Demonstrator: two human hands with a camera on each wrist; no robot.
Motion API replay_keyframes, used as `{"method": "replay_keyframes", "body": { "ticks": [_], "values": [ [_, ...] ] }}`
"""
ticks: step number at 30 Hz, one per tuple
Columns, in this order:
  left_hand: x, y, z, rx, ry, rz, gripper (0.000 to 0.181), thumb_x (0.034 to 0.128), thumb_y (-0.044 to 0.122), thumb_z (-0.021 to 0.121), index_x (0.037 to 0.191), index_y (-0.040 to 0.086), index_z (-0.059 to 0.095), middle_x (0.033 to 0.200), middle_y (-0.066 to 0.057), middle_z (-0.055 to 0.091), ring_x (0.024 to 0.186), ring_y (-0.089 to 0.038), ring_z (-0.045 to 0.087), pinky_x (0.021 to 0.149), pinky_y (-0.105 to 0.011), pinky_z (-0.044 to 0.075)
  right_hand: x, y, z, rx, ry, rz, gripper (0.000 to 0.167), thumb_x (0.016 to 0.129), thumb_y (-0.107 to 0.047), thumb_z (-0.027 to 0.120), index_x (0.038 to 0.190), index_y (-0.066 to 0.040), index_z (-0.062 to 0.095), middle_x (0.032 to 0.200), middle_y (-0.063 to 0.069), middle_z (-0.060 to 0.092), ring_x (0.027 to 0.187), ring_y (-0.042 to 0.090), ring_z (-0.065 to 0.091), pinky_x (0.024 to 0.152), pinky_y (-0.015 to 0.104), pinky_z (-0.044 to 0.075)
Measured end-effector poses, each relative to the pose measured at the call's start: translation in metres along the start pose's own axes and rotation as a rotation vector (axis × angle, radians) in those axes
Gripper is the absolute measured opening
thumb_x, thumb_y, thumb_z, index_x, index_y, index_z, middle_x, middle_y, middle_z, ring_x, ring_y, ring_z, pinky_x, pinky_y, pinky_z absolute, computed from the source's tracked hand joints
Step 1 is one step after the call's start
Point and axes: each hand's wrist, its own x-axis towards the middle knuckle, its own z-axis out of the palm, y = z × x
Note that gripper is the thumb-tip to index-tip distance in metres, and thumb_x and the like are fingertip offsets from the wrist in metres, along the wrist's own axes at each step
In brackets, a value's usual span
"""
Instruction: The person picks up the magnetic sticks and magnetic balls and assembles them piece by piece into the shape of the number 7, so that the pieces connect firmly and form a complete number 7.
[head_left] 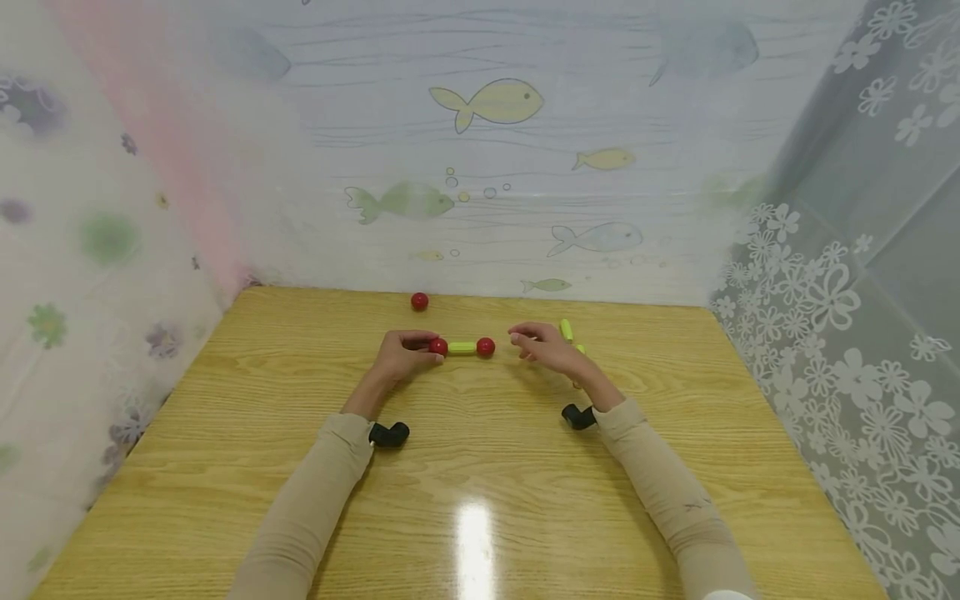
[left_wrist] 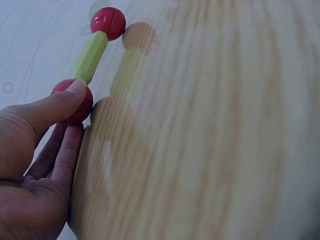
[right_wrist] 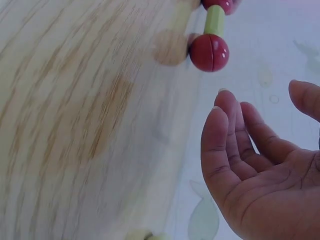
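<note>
A yellow-green rod (head_left: 462,347) joins two red balls into a dumbbell shape lying on the table. Between thumb and fingers, my left hand (head_left: 399,357) pinches the left red ball (left_wrist: 80,114). The rod (left_wrist: 90,57) and the other red ball (left_wrist: 108,23) extend away from that hand in the left wrist view. My right hand (head_left: 551,348) is just right of the right-hand ball (head_left: 486,346), apart from it. Its fingers are loosely bent and hold nothing; in the right wrist view a gap separates the fingertips from the ball (right_wrist: 209,52).
A loose red ball (head_left: 419,302) lies near the table's back edge. Yellow-green rods (head_left: 566,330) lie beside and partly behind my right hand. Patterned sheets (head_left: 480,167) hang behind the wooden table (head_left: 465,467) and at both sides.
</note>
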Motion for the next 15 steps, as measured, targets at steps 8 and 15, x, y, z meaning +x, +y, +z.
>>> {"method": "replay_keyframes", "body": {
  "ticks": [8, 15],
  "values": [
    [0.0, -0.001, 0.001, 0.0, 0.011, -0.003, 0.046, 0.0808, 0.003, 0.086, 0.125, 0.002, 0.072, 0.126, -0.019, 0.069, 0.115, -0.025, 0.065, 0.09, -0.025, 0.055, -0.009, 0.007, -0.012, -0.061, 0.016, -0.079, 0.049, 0.11, -0.027, 0.047, 0.146, 0.007, 0.047, 0.136, 0.029, 0.057, 0.108, 0.043, 0.063, 0.093, 0.053, 0.055],
    [0.0, -0.001, 0.001, -0.004, 0.01, 0.001, 0.046, 0.0814, 0.003, 0.085, 0.125, 0.003, 0.072, 0.126, -0.019, 0.069, 0.114, -0.025, 0.066, 0.091, -0.027, 0.056, -0.014, 0.013, -0.02, -0.122, 0.031, -0.18, 0.046, 0.109, -0.023, 0.049, 0.144, 0.008, 0.049, 0.133, 0.029, 0.058, 0.105, 0.042, 0.065, 0.09, 0.052, 0.056]
  ]
}}
